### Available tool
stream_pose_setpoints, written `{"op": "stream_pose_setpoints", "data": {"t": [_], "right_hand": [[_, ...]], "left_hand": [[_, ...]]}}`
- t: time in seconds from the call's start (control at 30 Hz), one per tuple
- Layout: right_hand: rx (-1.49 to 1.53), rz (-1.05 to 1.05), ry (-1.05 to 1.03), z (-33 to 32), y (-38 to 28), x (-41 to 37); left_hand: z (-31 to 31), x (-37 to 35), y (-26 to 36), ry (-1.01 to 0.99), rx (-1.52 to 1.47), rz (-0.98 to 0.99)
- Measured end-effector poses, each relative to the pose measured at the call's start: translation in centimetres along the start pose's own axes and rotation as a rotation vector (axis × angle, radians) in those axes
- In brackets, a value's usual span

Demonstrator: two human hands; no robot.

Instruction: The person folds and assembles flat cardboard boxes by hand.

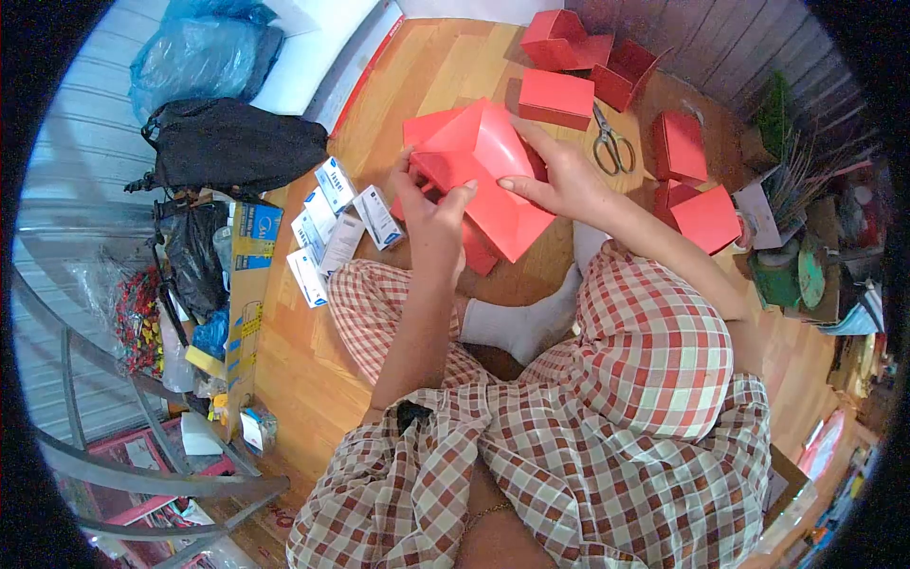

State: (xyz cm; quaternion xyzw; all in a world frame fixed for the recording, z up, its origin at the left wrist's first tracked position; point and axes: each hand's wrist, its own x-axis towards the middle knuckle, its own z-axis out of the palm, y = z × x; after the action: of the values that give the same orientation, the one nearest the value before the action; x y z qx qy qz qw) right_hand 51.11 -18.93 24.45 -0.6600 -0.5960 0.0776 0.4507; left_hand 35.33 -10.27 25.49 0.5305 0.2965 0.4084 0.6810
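Note:
A red sheet of card (pixel 483 161), partly folded into a box shape with creased flaps, is held up in front of me above my crossed legs. My left hand (pixel 434 204) pinches its left side, fingers behind and thumb on the near face. On the right edge, my right hand (pixel 555 180) grips the same card between thumb and fingers. Just left of it lie several small white and blue cartons (pixel 336 213) on the wooden floor. A pair of scissors (pixel 613 142) with dark handles rests to the right of the card.
Folded red boxes (pixel 557 98) stand at the back, and more red boxes (pixel 680 147) sit at the right. A black bag (pixel 232 147) and blue plastic bag (pixel 209 57) lie back left. Potted plants (pixel 779 270) line the right; a metal rail (pixel 161 479) curves at lower left.

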Motion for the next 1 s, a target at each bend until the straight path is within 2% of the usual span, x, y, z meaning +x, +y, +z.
{"op": "stream_pose_setpoints", "data": {"t": [0.1,0.3,0.37,0.47,0.6,0.7,0.77,0.8,0.87,0.93,1.0], "right_hand": [[0.158,0.025,-0.102,-0.4,-0.1,-0.2],[0.012,0.007,-0.233,-0.7,-0.5,-0.3],[0.010,-0.216,-0.202,-0.3,-0.7,-0.2],[0.005,-0.143,-0.288,0.0,-0.7,-0.1],[0.015,-0.204,-0.244,0.1,-0.5,-0.1],[0.148,-0.161,-0.172,-1.1,0.1,0.0],[0.335,0.147,0.074,-1.6,1.2,-0.1],[0.332,0.142,0.070,-1.8,1.7,-0.2],[0.338,0.396,0.270,-1.4,3.1,-0.4],[0.358,0.375,0.280,-0.7,4.2,-0.8],[0.706,0.525,0.095,-1.2,3.0,-0.9]], "left_hand": [[-0.8,0.3,-0.3,0.030,-0.038,-0.014],[-1.0,0.9,-1.0,0.067,-0.125,-0.013],[-1.1,1.2,-1.5,0.086,-0.448,-0.172],[-0.3,0.8,-1.5,0.171,-0.384,-0.125],[-1.2,0.9,-3.0,0.140,-0.381,-0.131],[-1.8,1.2,-4.1,0.058,-0.407,-0.049],[-2.8,1.5,-4.6,0.057,-0.525,-0.123],[-3.2,1.6,-4.6,0.059,-0.530,-0.117],[-4.3,1.6,-4.6,-0.001,-0.680,-0.210],[-5.4,1.8,-5.7,-0.067,-0.792,-0.195],[-6.4,1.9,-6.6,-0.135,-0.901,-0.188]]}}
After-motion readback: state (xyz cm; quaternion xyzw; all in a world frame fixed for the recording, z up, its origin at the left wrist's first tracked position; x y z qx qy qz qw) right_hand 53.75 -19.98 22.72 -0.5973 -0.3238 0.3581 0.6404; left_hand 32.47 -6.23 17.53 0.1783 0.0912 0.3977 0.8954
